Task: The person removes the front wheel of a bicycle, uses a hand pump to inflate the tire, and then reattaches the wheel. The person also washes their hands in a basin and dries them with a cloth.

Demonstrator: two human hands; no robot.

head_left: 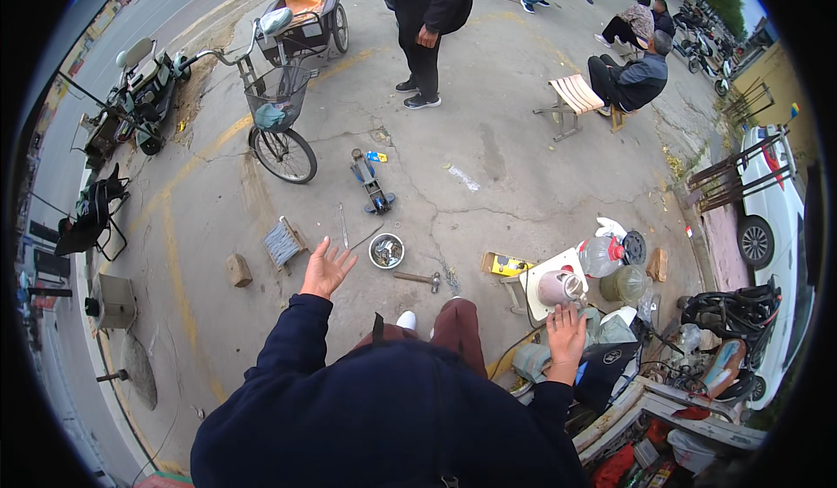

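My left hand [325, 268] is held out over the pavement, palm up and fingers spread, with nothing in it. To its right on the ground stands a white bowl [398, 242] of small metal pieces, with a hammer [410, 276] lying just below. My right hand [566, 335] is also open, fingers apart, and holds nothing. It appears just in front of a pinkish, jug-like container [554, 288] on a white-topped stool [534, 294]; whether they touch, I cannot tell. A trolley jack [370, 183] rests farther ahead.
A low folding stool [284, 242] and a wood block [239, 270] sit at left. Beyond are a cargo tricycle [283, 131] and a standing person [427, 26]. Large plastic bottles [600, 257], a yellow box [507, 264], and an open cart [689, 414] crowd the right. People sit at far right.
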